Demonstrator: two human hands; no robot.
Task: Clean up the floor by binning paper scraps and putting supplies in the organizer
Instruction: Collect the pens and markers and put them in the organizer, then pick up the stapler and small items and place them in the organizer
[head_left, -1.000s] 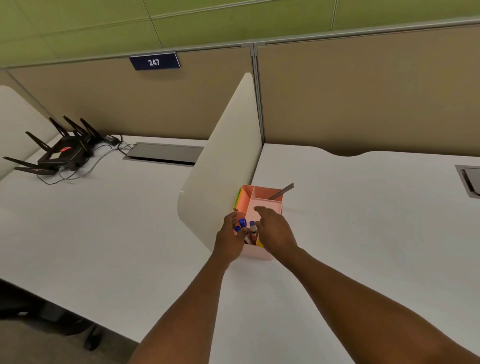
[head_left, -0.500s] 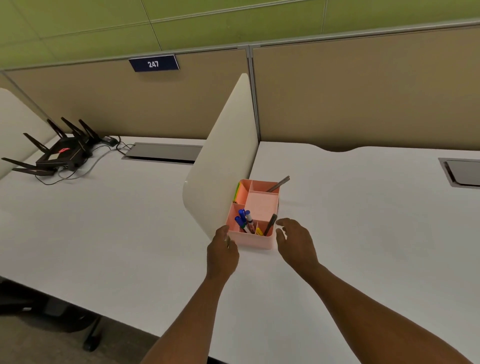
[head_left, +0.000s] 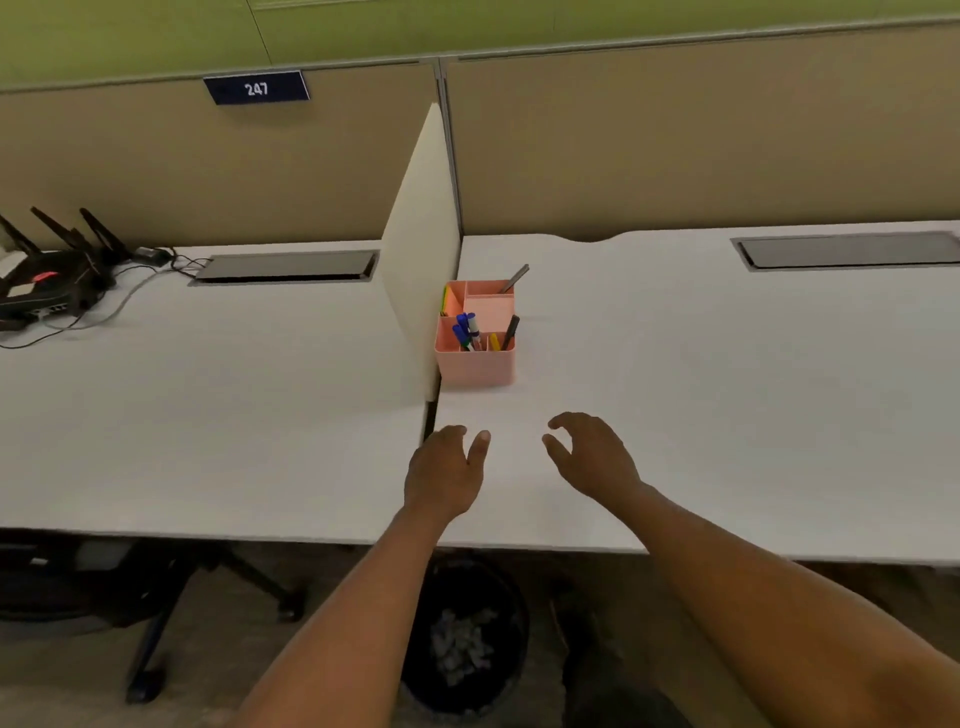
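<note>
A pink organizer (head_left: 475, 366) stands on the white desk (head_left: 701, 374) against the cream divider. Blue-capped markers (head_left: 465, 330), a yellow pen and dark pens stick up in its near compartments; a grey tool (head_left: 514, 278) leans out of the far one. My left hand (head_left: 447, 475) hovers over the desk's near part, fingers apart and holding nothing. My right hand (head_left: 592, 457) is beside it, open with curled fingers, also holding nothing. Both are well short of the organizer. Under the desk edge stands a black bin (head_left: 462, 639) with crumpled paper scraps (head_left: 460, 644) inside.
A cream divider (head_left: 421, 260) splits the two desks. A black router (head_left: 47, 280) with antennas and cables sits at the far left. Grey cable hatches (head_left: 285, 267) (head_left: 852, 249) lie at the back. A chair base (head_left: 171, 613) stands on the floor at the left.
Both hands have left the organizer and drawn back toward me, holding nothing. The markers now stand in the organizer. The view has pulled back and tilted down, showing the bin.
</note>
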